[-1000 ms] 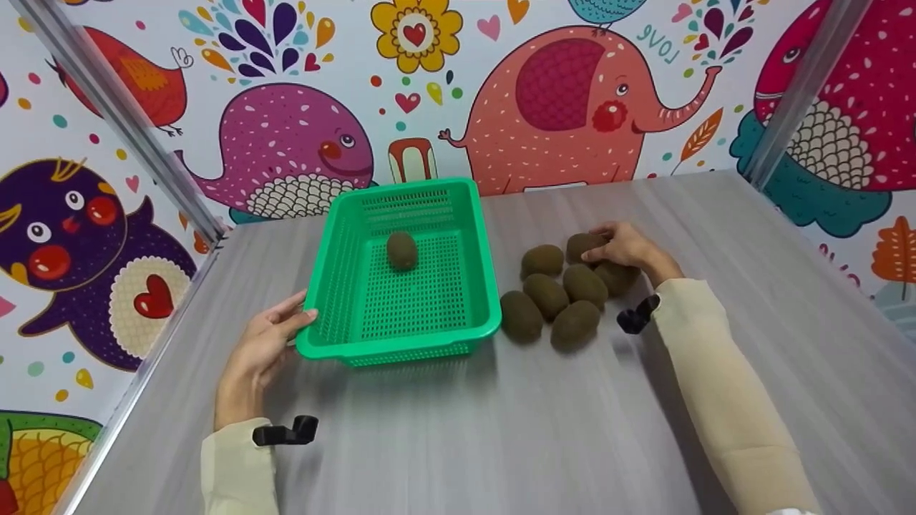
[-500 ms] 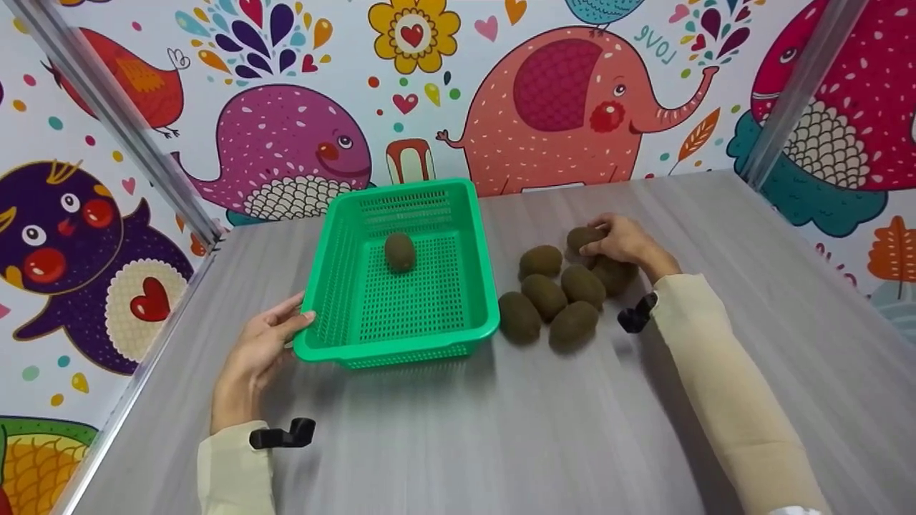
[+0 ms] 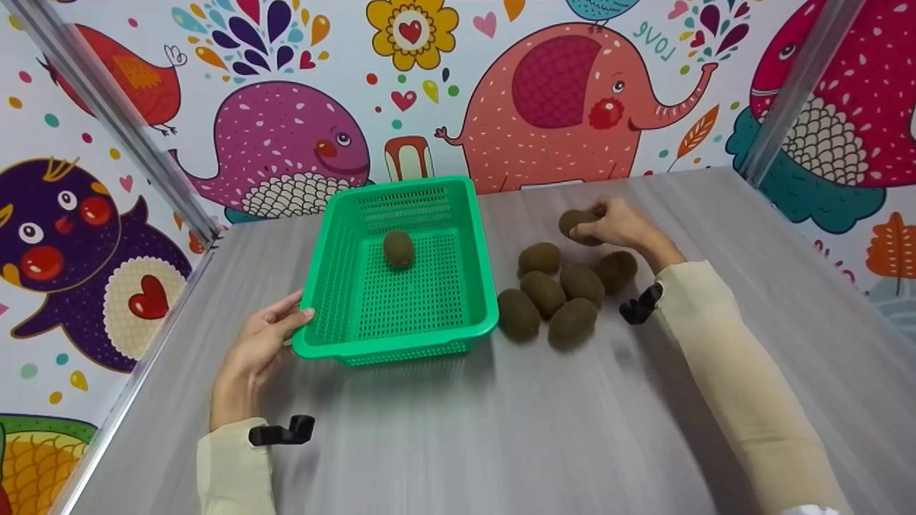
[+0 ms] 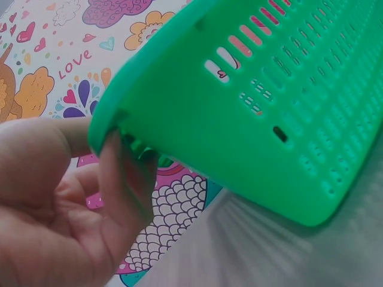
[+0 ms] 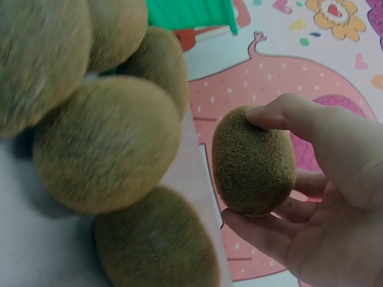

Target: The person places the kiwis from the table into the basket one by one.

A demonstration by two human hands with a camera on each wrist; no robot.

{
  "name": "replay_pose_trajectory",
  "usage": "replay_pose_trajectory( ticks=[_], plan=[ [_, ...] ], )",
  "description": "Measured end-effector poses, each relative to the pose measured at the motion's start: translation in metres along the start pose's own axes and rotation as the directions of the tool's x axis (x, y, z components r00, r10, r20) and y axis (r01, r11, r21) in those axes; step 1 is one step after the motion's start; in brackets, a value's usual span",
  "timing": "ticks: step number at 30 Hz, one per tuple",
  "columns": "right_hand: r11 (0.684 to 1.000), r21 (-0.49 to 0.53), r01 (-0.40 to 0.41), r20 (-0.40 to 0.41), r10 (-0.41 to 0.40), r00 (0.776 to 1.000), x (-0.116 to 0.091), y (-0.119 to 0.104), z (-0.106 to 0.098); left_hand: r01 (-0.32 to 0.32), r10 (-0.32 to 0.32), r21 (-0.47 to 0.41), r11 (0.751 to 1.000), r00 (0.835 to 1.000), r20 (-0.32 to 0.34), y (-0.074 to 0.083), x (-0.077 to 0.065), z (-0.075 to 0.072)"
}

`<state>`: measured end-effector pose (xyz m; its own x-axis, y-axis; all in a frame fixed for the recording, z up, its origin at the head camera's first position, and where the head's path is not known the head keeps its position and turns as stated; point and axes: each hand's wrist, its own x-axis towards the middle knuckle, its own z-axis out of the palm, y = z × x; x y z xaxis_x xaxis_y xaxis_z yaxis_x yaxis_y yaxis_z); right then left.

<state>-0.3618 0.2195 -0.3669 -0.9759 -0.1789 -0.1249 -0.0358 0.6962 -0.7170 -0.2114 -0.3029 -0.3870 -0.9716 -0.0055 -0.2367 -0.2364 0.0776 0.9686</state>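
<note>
A green plastic basket (image 3: 411, 350) with slotted walls stands left of centre, and one kiwi (image 3: 398, 250) lies inside it. My left hand (image 3: 259, 347) grips the basket's near left corner; in the left wrist view its thumb and fingers (image 4: 122, 191) pinch the rim. My right hand (image 3: 621, 227) holds another kiwi (image 5: 254, 161) between thumb and fingers, behind the loose group. That group of several brown kiwis (image 3: 542, 293) lies on the table just right of the basket, the nearest ones close against its wall.
The grey table (image 3: 444, 443) runs back to a wall (image 3: 429, 93) printed with cartoon animals. Metal posts (image 3: 122, 129) stand at the left and right corners. Black camera mounts (image 3: 283, 431) sit on both wrists.
My right hand has lifted one kiwi up and back from the group, uncovering the kiwi beneath the hand. The left hand and basket stay in place.
</note>
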Motion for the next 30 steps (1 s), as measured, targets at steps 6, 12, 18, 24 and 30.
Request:
replay_pose_trajectory(
  ticks=[6, 12, 18, 24, 30],
  plan=[
    [0.999, 0.048, -0.014, -0.02, 0.015, 1.0, -0.003, -0.019, -0.005, 0.0, 0.0, 0.01, 1.0, 1.0, -0.002, 0.001, 0.001, 0.0],
    [0.989, 0.146, -0.034, -0.012, 0.036, 0.999, -0.006, -0.038, -0.006, 0.009, -0.009, 0.011, 1.0, 1.0, -0.003, 0.001, 0.002, 0.0],
    [0.977, 0.209, -0.03, -0.031, 0.037, 0.999, -0.01, -0.047, -0.004, 0.011, -0.011, 0.034, 0.999, 1.0, 0.006, -0.001, 0.001, 0.0],
    [0.966, 0.256, -0.025, 0.01, 0.023, 1.0, -0.011, -0.06, 0.001, 0.003, -0.003, 0.024, 1.0, 1.0, 0.003, -0.001, 0.001, -0.001],
    [0.955, 0.292, -0.043, 0.071, 0.023, 0.997, -0.012, -0.074, 0.008, 0.003, -0.003, 0.02, 1.0, 1.0, 0.003, -0.002, 0.002, 0.0]
  ],
)
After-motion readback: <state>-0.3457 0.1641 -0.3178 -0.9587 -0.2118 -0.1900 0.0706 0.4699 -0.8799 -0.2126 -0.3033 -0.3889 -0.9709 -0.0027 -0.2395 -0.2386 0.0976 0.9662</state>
